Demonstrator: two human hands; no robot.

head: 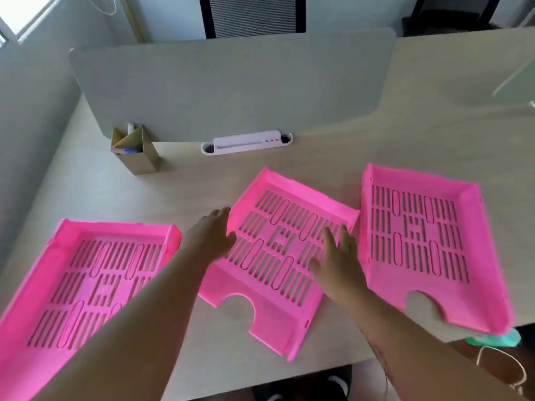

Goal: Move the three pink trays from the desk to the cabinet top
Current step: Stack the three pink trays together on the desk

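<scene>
Three pink trays lie on the counter (pixel 202 180) before me. The left tray (pixel 86 285) is empty, my left forearm crossing above its near corner. Behind it a tan box (pixel 136 153) holds a white item and something blue. My left hand (pixel 211 238) rests open on the left rim of the middle tray (pixel 278 256), fingers spread, gripping nothing. My right hand (pixel 337 264) lies flat and open on that tray's slotted floor near its right wall. The right tray (pixel 419 241), empty too, overhangs the counter's near edge.
</scene>
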